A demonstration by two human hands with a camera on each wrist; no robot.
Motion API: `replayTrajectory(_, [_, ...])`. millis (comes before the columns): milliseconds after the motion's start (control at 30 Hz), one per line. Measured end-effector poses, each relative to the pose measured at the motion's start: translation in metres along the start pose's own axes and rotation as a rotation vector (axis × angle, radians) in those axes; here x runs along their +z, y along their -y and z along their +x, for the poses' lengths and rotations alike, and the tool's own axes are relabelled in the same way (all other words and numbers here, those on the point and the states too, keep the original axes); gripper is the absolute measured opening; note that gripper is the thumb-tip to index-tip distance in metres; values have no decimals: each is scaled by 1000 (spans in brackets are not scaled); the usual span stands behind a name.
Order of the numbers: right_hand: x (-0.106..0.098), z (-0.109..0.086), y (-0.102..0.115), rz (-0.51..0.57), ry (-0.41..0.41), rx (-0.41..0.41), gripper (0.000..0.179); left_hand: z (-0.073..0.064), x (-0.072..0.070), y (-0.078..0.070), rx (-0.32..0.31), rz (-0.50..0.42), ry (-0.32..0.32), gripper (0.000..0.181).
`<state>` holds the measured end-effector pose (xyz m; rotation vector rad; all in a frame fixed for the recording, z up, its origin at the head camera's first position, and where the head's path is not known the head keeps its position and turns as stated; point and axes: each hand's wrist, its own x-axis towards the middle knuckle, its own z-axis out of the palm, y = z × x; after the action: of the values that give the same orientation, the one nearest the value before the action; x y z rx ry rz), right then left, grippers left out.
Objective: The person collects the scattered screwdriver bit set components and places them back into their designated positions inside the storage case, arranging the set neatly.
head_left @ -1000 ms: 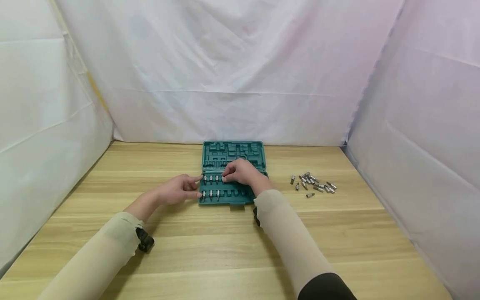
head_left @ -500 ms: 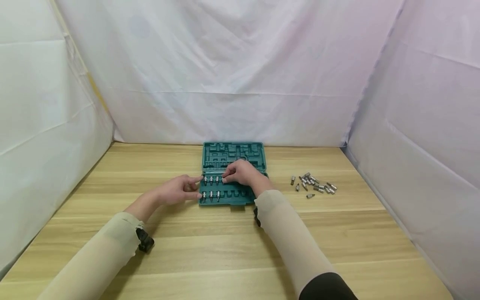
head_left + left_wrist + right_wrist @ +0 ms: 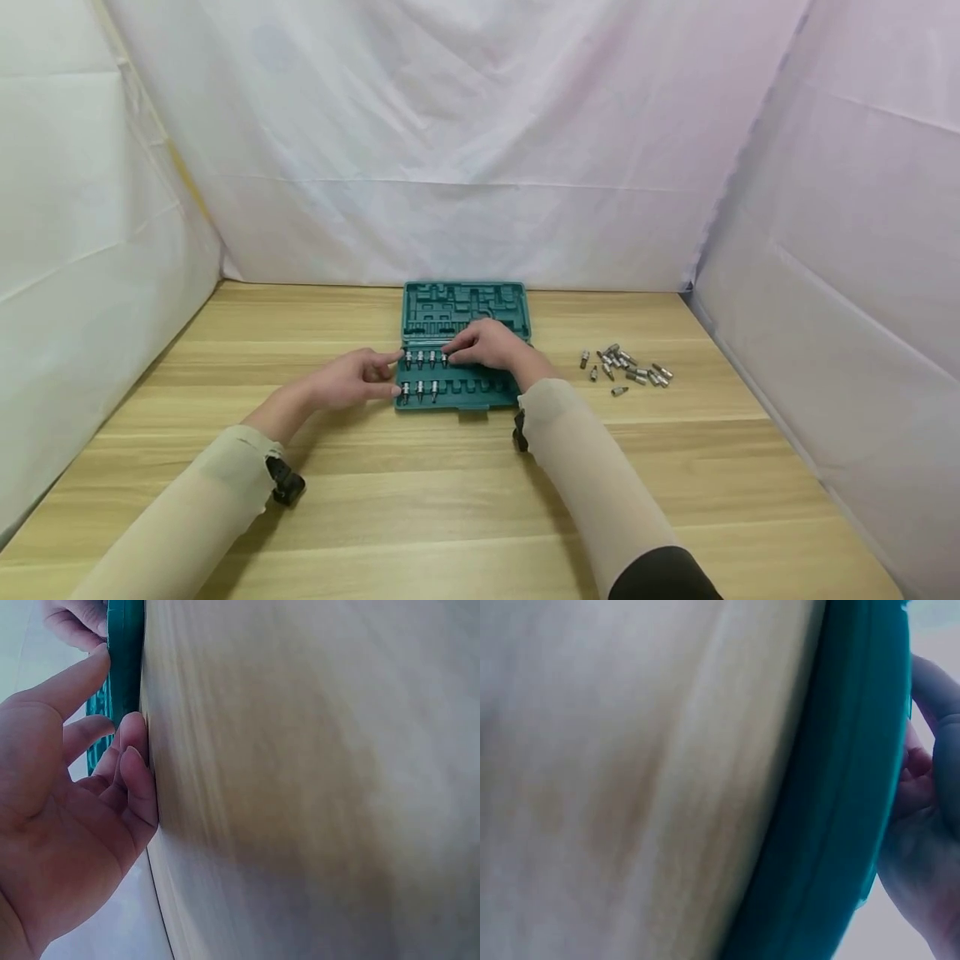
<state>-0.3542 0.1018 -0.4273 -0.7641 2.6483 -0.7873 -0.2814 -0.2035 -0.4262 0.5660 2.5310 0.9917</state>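
Case of teal-green moulded plastic (image 3: 450, 405) lay open on a pale wood-grain desk (image 3: 360, 492), its lid (image 3: 468, 305) toward twelve o'clock. At its nine o'clock edge the person's left hand (image 3: 348, 380) rested with thumb and forefinger apart, both touching the side, probably to keep the case from sliding. The right hand (image 3: 491, 344) reached in from five o'clock, fingers bent over a short silver metal bit (image 3: 445, 360), fourth in the row nearer twelve; whether they pinched it could not be told. Three similar bits (image 3: 420, 389) lay evenly spaced in the row nearer six, apparently kept so by the moulding. Loose silver bits (image 3: 637, 377) lay scattered at three o'clock, presumably for easy right-hand reach.
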Motion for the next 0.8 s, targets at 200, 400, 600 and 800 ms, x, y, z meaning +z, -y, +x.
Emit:
replayTrajectory(200, [-3,1,7,-47,23,2,27,1,-2,-1,14,4,-3,78])
replayTrajectory(400, [4,-1,6,31,23,37,26,-1,1,0,13,-7,11,79])
replayTrajectory(600, [9,-2,9,94,-11,82,19,0,5,3,17,6,4,78])
replayTrajectory(800, [5,-1,13,84,-32,106,16,-1,1,-1,18,-2,-6,78])
